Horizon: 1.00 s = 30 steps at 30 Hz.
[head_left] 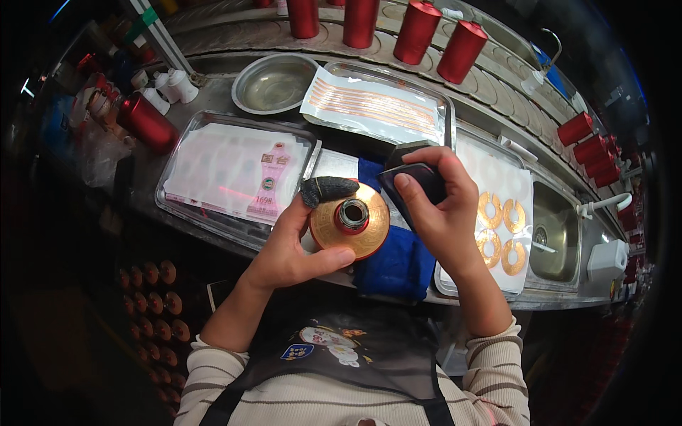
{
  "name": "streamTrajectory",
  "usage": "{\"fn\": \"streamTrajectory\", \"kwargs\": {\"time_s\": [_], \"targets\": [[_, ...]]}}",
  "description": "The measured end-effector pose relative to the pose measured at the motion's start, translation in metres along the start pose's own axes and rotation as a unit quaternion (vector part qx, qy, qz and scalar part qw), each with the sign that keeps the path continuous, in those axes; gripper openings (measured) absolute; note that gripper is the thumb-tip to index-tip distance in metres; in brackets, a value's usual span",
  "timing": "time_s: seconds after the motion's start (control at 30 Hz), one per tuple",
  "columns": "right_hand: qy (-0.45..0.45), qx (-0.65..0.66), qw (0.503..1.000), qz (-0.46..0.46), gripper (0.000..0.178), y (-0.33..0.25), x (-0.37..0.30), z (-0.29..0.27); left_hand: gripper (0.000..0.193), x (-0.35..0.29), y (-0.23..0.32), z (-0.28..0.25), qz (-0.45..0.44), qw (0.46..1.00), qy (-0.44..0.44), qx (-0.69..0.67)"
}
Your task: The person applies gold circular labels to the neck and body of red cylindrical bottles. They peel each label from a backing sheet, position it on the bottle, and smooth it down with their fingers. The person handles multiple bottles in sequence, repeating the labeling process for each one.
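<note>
My left hand [291,248] is wrapped round a bottle [373,231], seen from above. Its open neck faces up, and a patterned gold ring covers its shoulder. A black finger cot [330,189] sits on my left index finger, laid along the gold ring. Just right of the bottle, my right hand [455,213] pinches a dark flat piece [424,186] between thumb and fingers. That piece is apart from the neck; its exact kind is unclear. A folded blue cloth [398,266] lies beneath and beside the bottle.
Left is a tray [186,202] with pink-printed sheets; right, a sheet with gold rings [501,231] beside a sink [561,220]. Behind stand a metal bowl [275,84], a sheet of gold strips [373,106] and a conveyor with red bottles [462,51]. Another red bottle [147,122] leans at left.
</note>
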State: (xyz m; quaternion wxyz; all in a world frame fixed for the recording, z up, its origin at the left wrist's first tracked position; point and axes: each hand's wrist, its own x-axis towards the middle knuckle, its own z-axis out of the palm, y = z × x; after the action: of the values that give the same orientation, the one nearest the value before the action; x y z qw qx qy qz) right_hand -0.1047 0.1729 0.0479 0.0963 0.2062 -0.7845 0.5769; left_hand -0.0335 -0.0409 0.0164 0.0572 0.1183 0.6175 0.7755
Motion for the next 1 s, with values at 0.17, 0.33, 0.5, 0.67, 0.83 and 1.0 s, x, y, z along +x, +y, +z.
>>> {"fn": "streamTrajectory", "kwargs": {"time_s": [0.17,0.33,0.5,0.67,0.83,1.0], "targets": [[-0.004,-0.015,0.999,-0.028,0.021,-0.011,-0.030,-0.003,0.067,0.002,-0.004,0.013,-0.005,0.999,0.040,-0.022],[0.020,-0.035,0.999,-0.034,0.025,-0.018,-0.033,-0.008,0.069,0.000,-0.004,0.018,0.013,0.997,0.042,-0.069],[-0.097,-0.139,0.953,-0.251,0.031,-0.022,-0.039,-0.022,0.070,0.003,-0.004,0.017,0.006,0.997,0.025,-0.066],[-0.159,-0.091,0.946,-0.268,0.030,-0.027,-0.016,-0.025,0.073,0.002,-0.012,0.011,0.008,0.995,0.001,-0.098],[-0.182,-0.088,0.947,-0.250,0.032,-0.025,-0.023,-0.019,0.087,-0.003,-0.004,0.003,0.051,0.988,-0.012,0.143],[-0.131,-0.088,0.953,-0.258,0.033,-0.041,-0.039,0.013,0.087,-0.002,-0.038,0.024,0.090,0.972,0.111,0.187]]}}
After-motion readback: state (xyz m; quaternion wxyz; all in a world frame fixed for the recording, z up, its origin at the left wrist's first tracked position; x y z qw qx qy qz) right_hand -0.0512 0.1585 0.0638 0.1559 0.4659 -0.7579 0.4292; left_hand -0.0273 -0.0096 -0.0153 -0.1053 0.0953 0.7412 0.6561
